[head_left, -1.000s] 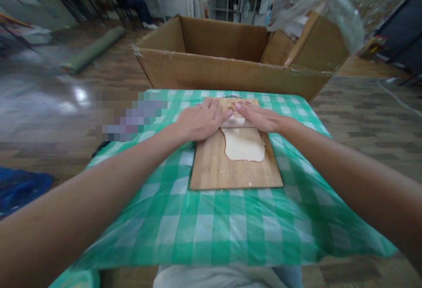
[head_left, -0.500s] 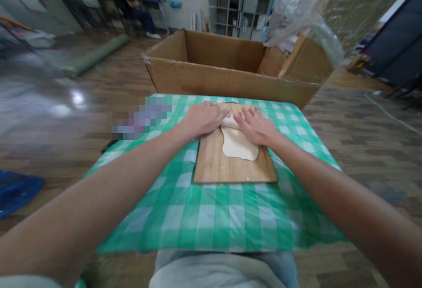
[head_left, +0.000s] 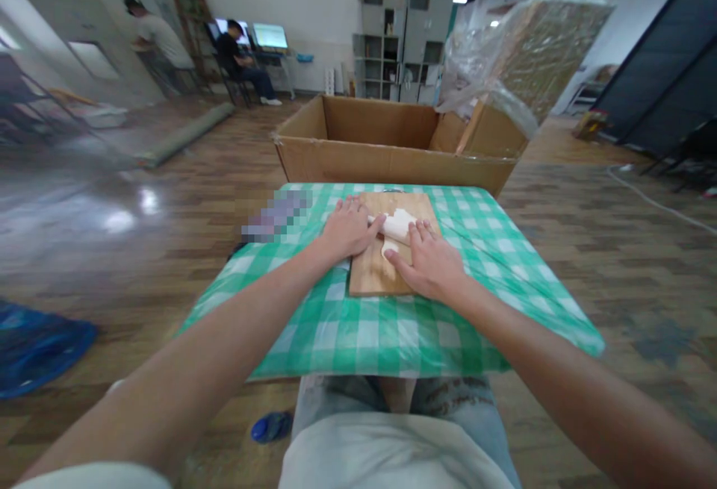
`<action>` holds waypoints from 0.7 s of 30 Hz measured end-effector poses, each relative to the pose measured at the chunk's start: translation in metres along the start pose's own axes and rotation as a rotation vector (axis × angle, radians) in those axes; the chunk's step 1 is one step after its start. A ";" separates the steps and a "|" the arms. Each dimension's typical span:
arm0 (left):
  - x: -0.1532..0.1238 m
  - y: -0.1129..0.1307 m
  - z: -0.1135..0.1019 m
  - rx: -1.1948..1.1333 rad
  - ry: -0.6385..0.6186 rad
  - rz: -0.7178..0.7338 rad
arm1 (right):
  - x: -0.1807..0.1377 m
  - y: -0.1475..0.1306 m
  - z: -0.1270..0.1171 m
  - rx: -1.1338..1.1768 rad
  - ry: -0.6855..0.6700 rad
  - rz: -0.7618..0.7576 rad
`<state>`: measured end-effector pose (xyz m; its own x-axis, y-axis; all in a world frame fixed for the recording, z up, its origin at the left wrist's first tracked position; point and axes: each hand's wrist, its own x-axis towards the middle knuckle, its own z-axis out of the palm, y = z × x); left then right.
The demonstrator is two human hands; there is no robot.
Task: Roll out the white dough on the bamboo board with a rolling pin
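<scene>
One head-worn view, forward and downward, fairly near above the checked table (head_left: 370,336).

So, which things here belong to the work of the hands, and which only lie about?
In the work: left hand, right hand, dough, wooden board, checked cloth.
Lying about: cardboard box, wrapped bundle, rolled mat, blue slipper.

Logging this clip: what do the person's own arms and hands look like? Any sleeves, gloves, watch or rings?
The left hand and right hand are ungloved. Both forearms are uncovered, with no watch or band at the wrists. A pale sleeve edge shows at the left upper arm, in the bottom corner. Rings are too small to tell.
</scene>
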<state>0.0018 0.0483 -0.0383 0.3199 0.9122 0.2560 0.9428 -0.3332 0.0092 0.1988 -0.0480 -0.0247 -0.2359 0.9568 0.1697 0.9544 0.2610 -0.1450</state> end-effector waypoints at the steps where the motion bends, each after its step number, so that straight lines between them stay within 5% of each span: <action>1: 0.001 0.001 0.000 -0.003 -0.003 -0.003 | 0.000 0.001 -0.001 0.001 -0.006 0.009; 14: 0.042 0.018 0.002 0.010 0.094 -0.003 | 0.060 0.067 0.015 0.136 -0.028 -0.026; 21: 0.079 0.024 0.011 -0.052 0.019 -0.022 | 0.104 0.107 0.023 0.156 -0.091 -0.033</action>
<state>0.0503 0.1150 -0.0288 0.2973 0.9149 0.2730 0.9432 -0.3258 0.0646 0.2724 0.0820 -0.0448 -0.2886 0.9533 0.0894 0.9076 0.3021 -0.2914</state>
